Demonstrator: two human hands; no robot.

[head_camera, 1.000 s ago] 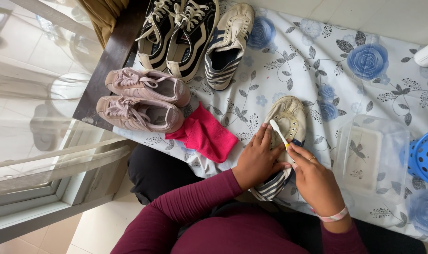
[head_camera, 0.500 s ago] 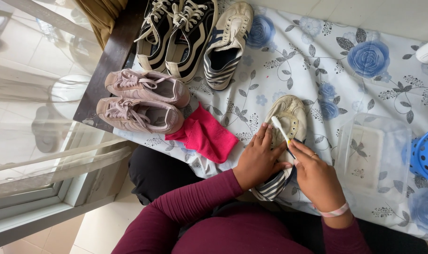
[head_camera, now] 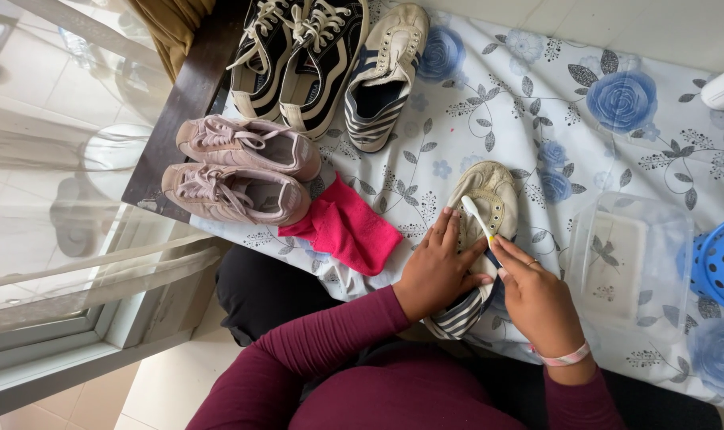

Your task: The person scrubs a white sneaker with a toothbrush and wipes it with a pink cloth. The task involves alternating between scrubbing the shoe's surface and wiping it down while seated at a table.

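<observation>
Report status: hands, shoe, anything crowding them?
Left hand pressed flat on cream shoe. Right hand holds white toothbrush, head on the shoe. Pink cloth alongside, apart.

I see no labels, signs or screens here. The nearest thing to a package is a clear plastic box on the flowered cloth, just to the right of my right hand. It is rectangular with rounded corners and see-through, so the cloth's pattern shows through it. It lies flat, beside a blue basket.
</observation>
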